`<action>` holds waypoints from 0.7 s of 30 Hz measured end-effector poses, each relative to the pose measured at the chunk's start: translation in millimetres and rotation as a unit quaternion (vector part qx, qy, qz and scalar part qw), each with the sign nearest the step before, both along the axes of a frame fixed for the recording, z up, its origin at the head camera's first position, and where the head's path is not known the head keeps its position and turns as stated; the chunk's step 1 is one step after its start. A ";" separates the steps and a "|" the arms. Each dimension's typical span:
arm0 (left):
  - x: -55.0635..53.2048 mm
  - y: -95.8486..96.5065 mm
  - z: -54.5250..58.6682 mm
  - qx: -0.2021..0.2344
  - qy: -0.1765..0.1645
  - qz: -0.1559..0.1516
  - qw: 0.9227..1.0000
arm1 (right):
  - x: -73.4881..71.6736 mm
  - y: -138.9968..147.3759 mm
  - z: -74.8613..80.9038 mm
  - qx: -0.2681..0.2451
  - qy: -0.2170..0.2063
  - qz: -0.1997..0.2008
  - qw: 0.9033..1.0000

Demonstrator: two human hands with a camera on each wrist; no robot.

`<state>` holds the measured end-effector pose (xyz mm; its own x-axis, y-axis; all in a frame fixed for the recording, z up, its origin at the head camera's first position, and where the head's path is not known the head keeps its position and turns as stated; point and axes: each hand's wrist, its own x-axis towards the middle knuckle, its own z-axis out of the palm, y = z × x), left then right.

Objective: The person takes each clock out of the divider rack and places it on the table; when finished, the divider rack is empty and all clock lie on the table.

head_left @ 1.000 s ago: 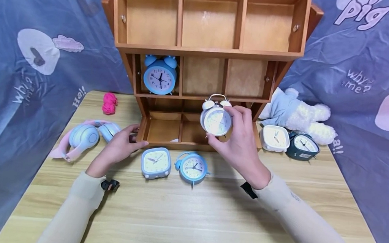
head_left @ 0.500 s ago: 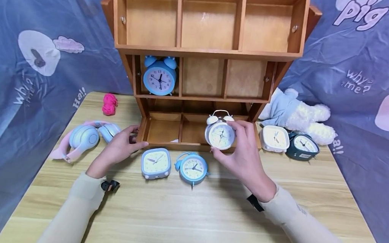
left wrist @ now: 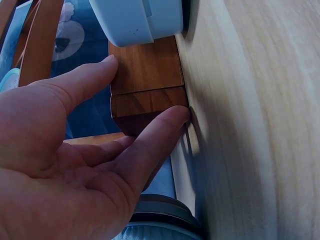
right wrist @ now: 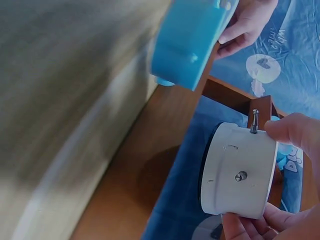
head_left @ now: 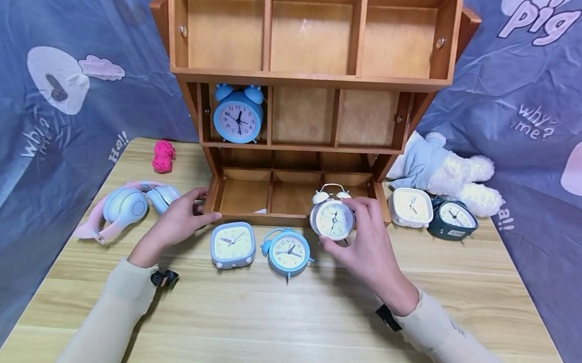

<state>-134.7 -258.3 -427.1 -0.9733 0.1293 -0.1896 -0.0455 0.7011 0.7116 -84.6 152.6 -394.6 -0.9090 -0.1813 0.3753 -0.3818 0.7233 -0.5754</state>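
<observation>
My right hand holds a white twin-bell alarm clock by its sides, just in front of the wooden shelf's bottom row. In the right wrist view the thumb and fingers pinch the clock's rim, and its white casing and metal feet show. My left hand grips the shelf's lower left corner; in the left wrist view the thumb presses the wooden corner's upper edge while fingers lie along its end. A blue-grey square clock and a blue round alarm clock stand on the table between the hands.
A blue twin-bell clock sits in the middle row's left compartment. Headphones and pink yarn lie left. A white square clock, a dark green clock and a plush toy are right of the shelf.
My right hand has brought the white alarm clock down and slightly right, toward me, away from the shelf's middle. The left hand stays on the shelf corner.
</observation>
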 end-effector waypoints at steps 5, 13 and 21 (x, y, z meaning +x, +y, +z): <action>-0.6 -0.2 -0.7 -0.004 -0.002 0.001 1.000 | 4.7 3.0 -5.8 0.003 -0.025 0.001 1.000; -0.6 -0.8 -1.4 -0.004 -0.004 0.001 1.000 | 9.7 5.3 -13.5 0.007 -0.043 -0.003 0.999; -0.9 -0.7 -1.8 -0.004 -0.001 0.000 1.000 | 16.8 6.7 -20.8 0.017 -0.071 -0.003 0.997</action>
<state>-135.6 -258.9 -429.0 -0.9728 0.1286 -0.1926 -0.0466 0.7061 0.7066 -67.7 159.3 -415.4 -0.9536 -0.1858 0.2369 -0.2939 0.7457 -0.5980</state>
